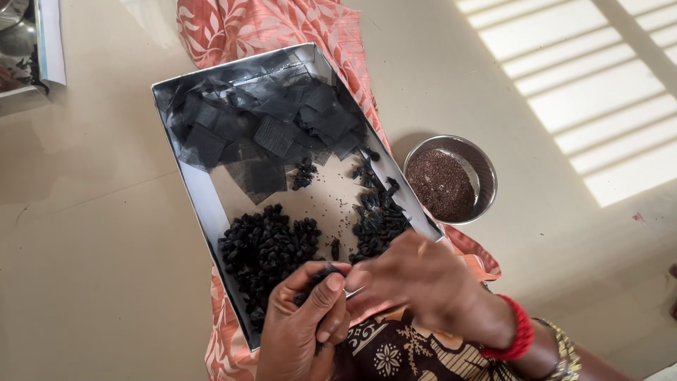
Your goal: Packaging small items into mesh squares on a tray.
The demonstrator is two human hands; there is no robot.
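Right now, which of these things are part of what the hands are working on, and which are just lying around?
In use:
left hand, pinching a small black piece
right hand, blurred, meeting it
shallow tray
heap of black pieces
black mesh squares
steel bowl of dark seeds

Lying about:
shiny metal object at the top-left corner
patterned cloth under the tray

I see two bare hands, left hand (300,331) and right hand (416,282), no gloves, no rings visible. Right wrist wears a thick red thread band (520,330), then a gold-toned patterned bangle (564,353) just behind it. Clothing over the lap is coral-pink fabric (240,28) with a white leaf print, plus a dark brown panel (402,353) with cream floral motifs.
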